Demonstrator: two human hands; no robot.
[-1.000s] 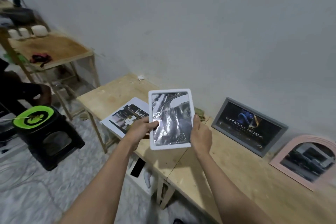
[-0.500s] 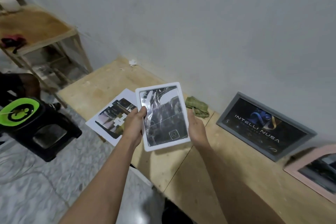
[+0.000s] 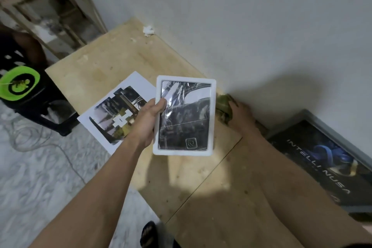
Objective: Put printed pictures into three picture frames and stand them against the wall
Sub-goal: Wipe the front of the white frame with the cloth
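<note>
1. One black stool (image 3: 48, 104) with a green round sticker stands on the marble floor at far left; part of another person beside it is cut off by the edge.
2. One loose printed sheet (image 3: 120, 110) lies flat on the wooden table (image 3: 124, 58), its near corner over the table's edge and part of it hidden by the left hand.
3. The left hand (image 3: 148, 122) grips the white frame (image 3: 184, 116) by its left edge, thumb on the glossy front, holding it above the table. The picture inside is dark and glare makes it hard to read.
4. One green cloth (image 3: 223, 106) sits by the wall (image 3: 241, 26), just right of the white frame. The right hand (image 3: 240, 116) rests on it; the fingers are mostly hidden, so whether they clasp it cannot be told.
5. One grey frame (image 3: 330, 159) with a dark picture reading "INTELLI NUSA" leans against the wall at right, cut off at the edge.
6. Two frames in view.
</note>
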